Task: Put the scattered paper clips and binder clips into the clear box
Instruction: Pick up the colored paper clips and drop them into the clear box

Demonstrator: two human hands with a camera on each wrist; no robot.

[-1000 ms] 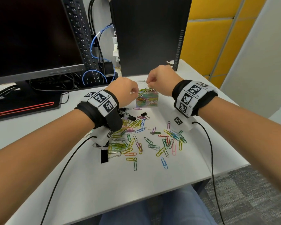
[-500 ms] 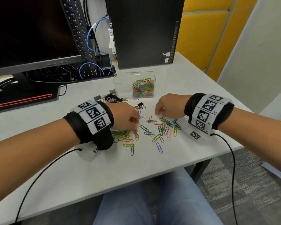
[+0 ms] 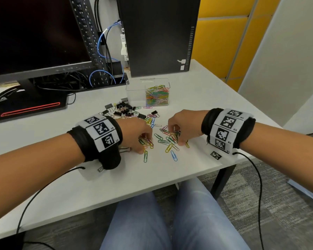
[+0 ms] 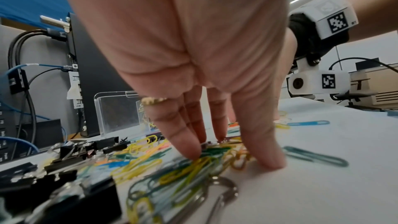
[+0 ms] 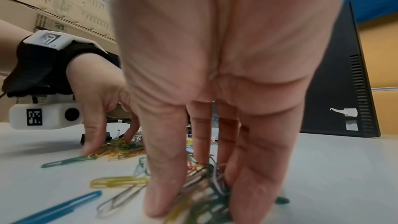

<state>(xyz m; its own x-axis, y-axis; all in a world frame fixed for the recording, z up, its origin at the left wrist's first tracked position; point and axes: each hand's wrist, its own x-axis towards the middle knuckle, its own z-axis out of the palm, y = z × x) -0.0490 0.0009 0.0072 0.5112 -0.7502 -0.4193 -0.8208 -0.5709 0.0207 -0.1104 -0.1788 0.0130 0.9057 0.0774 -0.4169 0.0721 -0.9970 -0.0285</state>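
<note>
Colourful paper clips [image 3: 165, 141] lie scattered on the white table [image 3: 197, 91]. My left hand [image 3: 145, 143] reaches down on the left heap; in the left wrist view the left hand [image 4: 232, 159] has straight fingers and thumb touching the table with clips between them. My right hand [image 3: 178, 139] pinches a bunch of clips, and the right wrist view shows the right hand [image 5: 200, 198] with thumb and fingers closed round that tangle. Black binder clips [image 3: 122, 110] lie behind my left hand. The clear box [image 3: 135, 94] stands further back with paper clips [image 3: 157, 95] filling its right compartment.
A black PC tower [image 3: 157, 33] stands right behind the box. A monitor [image 3: 34, 33] and a tangle of cables [image 3: 105, 51] fill the back left. A blue clip [image 3: 173, 156] and a green clip [image 3: 145, 156] lie nearest me. The table's right edge is beside my right wrist.
Both hands have come back from above the clear box and dropped onto the scattered clips near me. The right hand has closed on a bunch; the left now touches its heap.
</note>
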